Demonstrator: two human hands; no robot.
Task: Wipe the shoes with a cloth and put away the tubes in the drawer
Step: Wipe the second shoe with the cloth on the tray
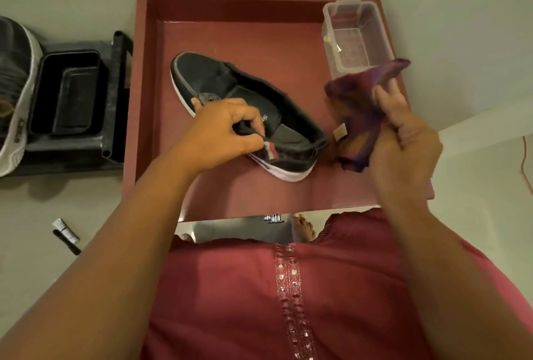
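A black sneaker with a white sole (219, 82) lies over the open reddish drawer (236, 33), toe pointing to the far left. My left hand (225, 131) grips its collar at the near side. To the right, my right hand (403, 140) holds a crumpled purple cloth (357, 100) just beside the shoe's heel, apart from it. A second shoe (14, 85) shows at the left edge. Two small tubes (66, 235) lie on the pale surface at the lower left.
A clear plastic box (357, 39) stands in the drawer's far right corner. A black tray with a rectangular tub (72, 94) sits left of the drawer. Below the drawer front I see a bare foot (302, 230) on the floor.
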